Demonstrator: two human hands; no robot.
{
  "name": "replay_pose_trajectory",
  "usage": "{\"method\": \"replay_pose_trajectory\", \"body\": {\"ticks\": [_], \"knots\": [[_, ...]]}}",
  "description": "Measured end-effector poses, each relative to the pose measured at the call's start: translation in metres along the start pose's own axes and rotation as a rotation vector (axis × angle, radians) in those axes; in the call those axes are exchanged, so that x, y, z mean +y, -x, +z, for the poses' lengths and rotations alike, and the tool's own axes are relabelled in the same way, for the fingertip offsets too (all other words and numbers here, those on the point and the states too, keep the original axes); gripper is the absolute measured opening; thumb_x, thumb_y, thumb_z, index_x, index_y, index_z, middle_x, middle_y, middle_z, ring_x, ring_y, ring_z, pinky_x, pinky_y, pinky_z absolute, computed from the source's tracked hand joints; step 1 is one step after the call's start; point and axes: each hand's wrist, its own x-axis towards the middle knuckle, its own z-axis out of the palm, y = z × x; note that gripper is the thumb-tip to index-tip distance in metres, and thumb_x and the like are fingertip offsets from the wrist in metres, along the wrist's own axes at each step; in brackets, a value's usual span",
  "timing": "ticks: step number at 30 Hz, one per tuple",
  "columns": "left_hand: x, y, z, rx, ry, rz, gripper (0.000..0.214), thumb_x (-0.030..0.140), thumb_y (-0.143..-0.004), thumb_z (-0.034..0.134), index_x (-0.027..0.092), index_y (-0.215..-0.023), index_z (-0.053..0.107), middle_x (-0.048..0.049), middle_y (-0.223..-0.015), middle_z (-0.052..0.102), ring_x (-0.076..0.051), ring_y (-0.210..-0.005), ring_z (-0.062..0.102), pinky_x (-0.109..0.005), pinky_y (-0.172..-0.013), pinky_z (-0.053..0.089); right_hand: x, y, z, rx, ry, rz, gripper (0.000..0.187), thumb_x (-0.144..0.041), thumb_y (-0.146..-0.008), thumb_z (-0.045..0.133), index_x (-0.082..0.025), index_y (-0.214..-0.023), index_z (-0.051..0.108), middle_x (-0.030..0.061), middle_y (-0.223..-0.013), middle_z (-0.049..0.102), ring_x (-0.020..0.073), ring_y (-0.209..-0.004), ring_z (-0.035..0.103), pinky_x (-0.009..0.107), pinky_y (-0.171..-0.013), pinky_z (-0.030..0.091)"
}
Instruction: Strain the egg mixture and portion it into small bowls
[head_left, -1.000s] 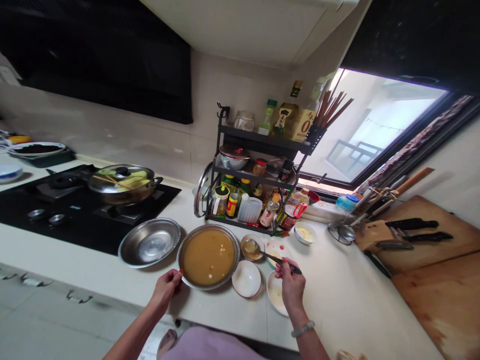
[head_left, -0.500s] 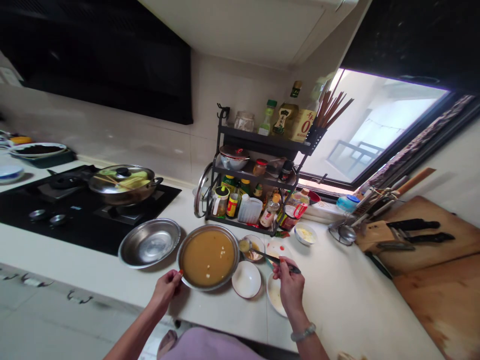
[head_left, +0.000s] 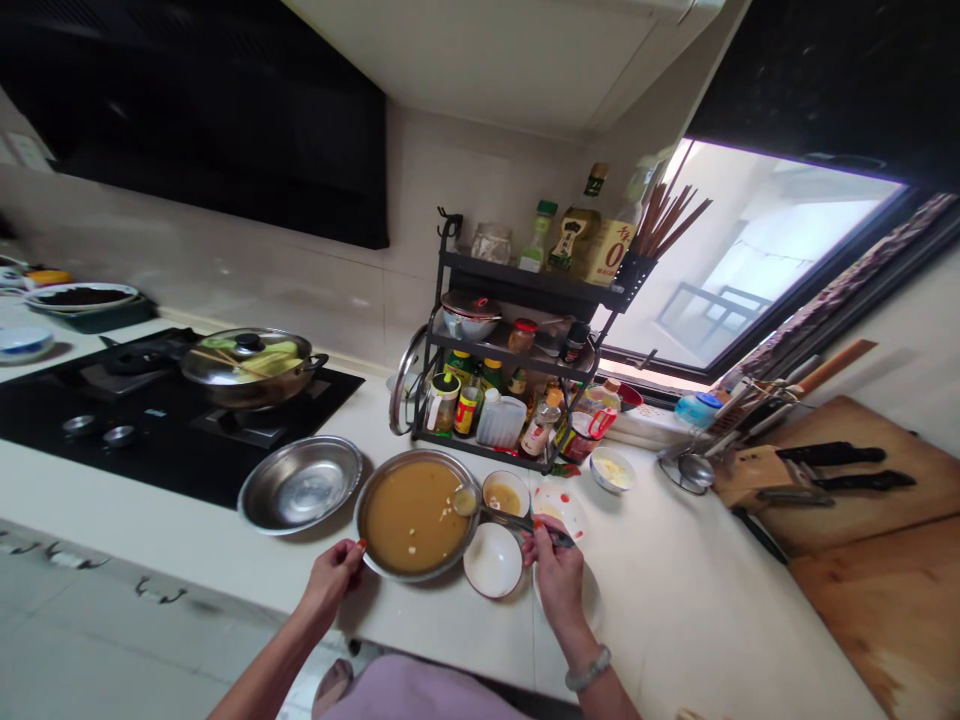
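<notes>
My left hand [head_left: 337, 572] pinches the near-left rim of a steel basin [head_left: 361, 548]. Brown liquid [head_left: 409, 505] with a few pale bits fills much of that basin. In my right hand [head_left: 555, 560] is a ladle [head_left: 466, 500] with a dark handle, its bowl over the basin's right edge. Just right of the basin sits a small bowl [head_left: 506, 492] with some brown liquid. Nearer me stands a white bowl [head_left: 493, 560]. A red-spotted dish [head_left: 561, 512] lies beyond my right hand, and another white dish [head_left: 589, 600] is partly hidden under it.
An empty steel basin [head_left: 300, 485] stands left, beside the black stove [head_left: 187, 455] with a lidded pan [head_left: 251, 370]. Behind is a black rack [head_left: 491, 448] of bottles and jars. To the right are a small bowl [head_left: 611, 470], a knife block [head_left: 742, 475] and wooden boards [head_left: 862, 560].
My right hand has moved the ladle left, from over the small bowl to the right edge of the liquid-filled basin. My left hand stays on the rim.
</notes>
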Motion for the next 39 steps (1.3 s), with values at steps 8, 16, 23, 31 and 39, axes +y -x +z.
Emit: {"method": "replay_pose_trajectory", "body": {"ticks": [8, 16, 23, 31, 39], "knots": [[0.002, 0.001, 0.001, -0.001, -0.006, -0.001, 0.048, 0.059, -0.051, 0.069, 0.02, -0.052, 0.042, 0.007, -0.04, 0.042, -0.007, -0.036, 0.035, -0.02, -0.037, 0.026, 0.003, -0.001, 0.001, 0.016, -0.042, 0.066, 0.037, -0.048, -0.072, 0.067, -0.015, -0.088, 0.061, 0.0012, -0.055, 0.064, 0.0159, -0.044, 0.056, 0.025, -0.041, 0.045], [0.002, 0.0, -0.001, -0.012, 0.0, -0.016, 0.049, 0.059, -0.05, 0.07, 0.02, -0.052, 0.041, 0.0081, -0.041, 0.04, -0.007, -0.037, 0.036, -0.02, -0.039, 0.027, -0.006, -0.01, -0.011, 0.07, -0.102, 0.044, 0.033, -0.044, -0.07, 0.071, -0.015, -0.086, 0.063, 0.0017, -0.058, 0.065, 0.0147, -0.046, 0.055, 0.025, -0.041, 0.044], [0.002, -0.001, -0.001, 0.001, -0.014, -0.023, 0.048, 0.059, -0.051, 0.07, 0.02, -0.053, 0.042, 0.0079, -0.041, 0.042, -0.007, -0.037, 0.037, -0.02, -0.039, 0.026, -0.007, -0.022, -0.033, 0.154, -0.097, -0.022, 0.039, -0.047, -0.07, 0.071, -0.014, -0.088, 0.062, 0.0018, -0.058, 0.065, 0.0144, -0.047, 0.056, 0.025, -0.042, 0.045], [0.004, 0.001, 0.0, -0.003, -0.004, -0.046, 0.048, 0.058, -0.05, 0.071, 0.02, -0.053, 0.041, 0.008, -0.041, 0.042, -0.007, -0.038, 0.037, -0.02, -0.039, 0.027, -0.01, -0.009, -0.023, 0.051, 0.006, -0.097, 0.035, -0.048, -0.075, 0.067, -0.016, -0.09, 0.063, -0.0001, -0.057, 0.063, 0.0147, -0.046, 0.057, 0.027, -0.044, 0.049], [0.009, 0.003, 0.001, -0.013, -0.02, -0.022, 0.048, 0.058, -0.049, 0.07, 0.021, -0.052, 0.04, 0.0078, -0.041, 0.04, -0.007, -0.037, 0.036, -0.02, -0.039, 0.028, 0.004, 0.003, -0.016, -0.215, 0.198, -0.389, 0.023, -0.034, -0.088, 0.053, -0.02, -0.1, 0.067, 0.0064, -0.086, 0.066, 0.0136, -0.06, 0.062, 0.027, -0.053, 0.054]]}}
